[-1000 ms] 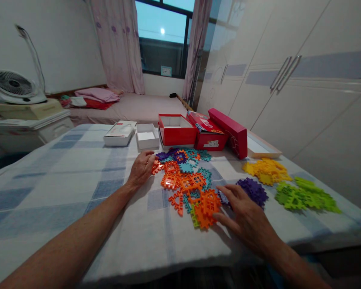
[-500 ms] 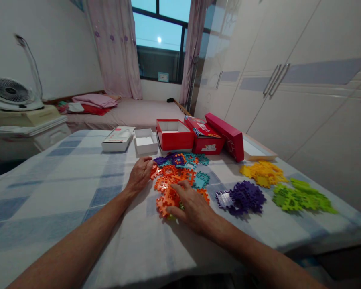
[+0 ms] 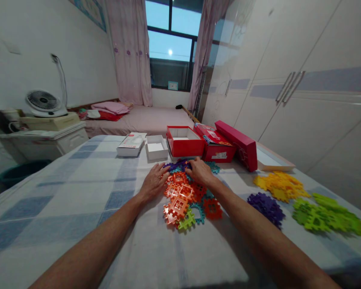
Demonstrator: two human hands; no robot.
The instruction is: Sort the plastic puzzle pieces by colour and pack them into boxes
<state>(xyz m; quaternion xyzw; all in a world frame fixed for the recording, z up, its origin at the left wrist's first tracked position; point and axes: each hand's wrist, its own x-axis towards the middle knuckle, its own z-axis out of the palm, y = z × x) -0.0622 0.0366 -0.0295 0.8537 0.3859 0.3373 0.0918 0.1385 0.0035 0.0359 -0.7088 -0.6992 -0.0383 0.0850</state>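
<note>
Mixed pile [image 3: 185, 192]: flat toothed plastic pieces, mid-bench, between the two arms; pieces overlap, some with window-like cutouts.
Orange pieces [image 3: 178, 205]: most of the pile, stacked down its middle and near left side.
Green piece [image 3: 186, 220]: near end of pile, touching the orange.
Teal frame [image 3: 199, 212]: right of the green piece, open in the middle.
Orange square [image 3: 213, 208]: right edge, near the right forearm.
Purple pieces [image 3: 176, 166]: far end of pile, partly under the right fingers.
Left hand [image 3: 155, 180]: laid along the pile's left edge, fingers extended; grip released.
Right hand [image 3: 200, 170]: reaches over the far end, fingers bent down at the purple pieces; cannot tell whether its grip has one.
Purple heap [image 3: 266, 208]: right of the right forearm, apart from the pile.
Yellow heap [image 3: 281, 185]: just beyond the purple heap.
Lime heap [image 3: 327, 214]: farthest right.
Boxes, beyond the pile: white box [image 3: 130, 146]; open white box [image 3: 158, 154]; open red box [image 3: 188, 149]; second red box [image 3: 218, 153], a long red box [image 3: 239, 146] leaning against it; shallow tray [image 3: 273, 161] behind.
Bench [image 3: 108, 224]: blue-and-white checked cloth.
Background: bed [image 3: 156, 118] under the window [image 3: 170, 44]; fan [image 3: 43, 102] at left; wardrobe [image 3: 289, 132] at right.
</note>
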